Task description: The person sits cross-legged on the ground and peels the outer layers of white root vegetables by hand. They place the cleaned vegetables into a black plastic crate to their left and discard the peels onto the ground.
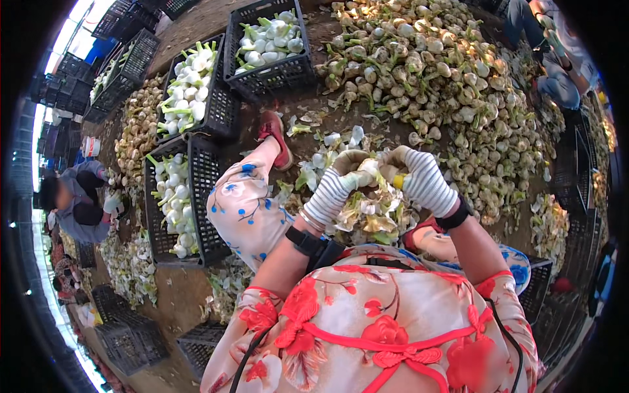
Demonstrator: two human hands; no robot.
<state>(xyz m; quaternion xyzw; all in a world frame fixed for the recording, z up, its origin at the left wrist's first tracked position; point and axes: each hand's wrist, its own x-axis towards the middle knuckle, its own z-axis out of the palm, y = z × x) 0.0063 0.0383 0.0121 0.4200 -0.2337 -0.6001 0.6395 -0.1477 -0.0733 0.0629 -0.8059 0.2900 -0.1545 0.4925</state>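
Observation:
Both of my hands wear striped work gloves with soiled fingers and meet in front of me over a heap of garlic skins (373,216). My left hand (341,177) is closed around a pale garlic bulb (376,169), mostly hidden by the fingers. Against the bulb's other side press the curled fingers of my right hand (417,174). A small yellow piece (399,181) shows at the right thumb; whether it is a tool's handle or a band, I cannot tell. Peeled papery skin hangs by the fingers.
Ahead and right spreads a large pile of unpeeled garlic (417,64). Black plastic crates hold peeled white garlic: a far crate (270,76), a middle crate (221,105) and a near crate (206,196). One person (83,196) crouches left; another person (565,64) sits far right.

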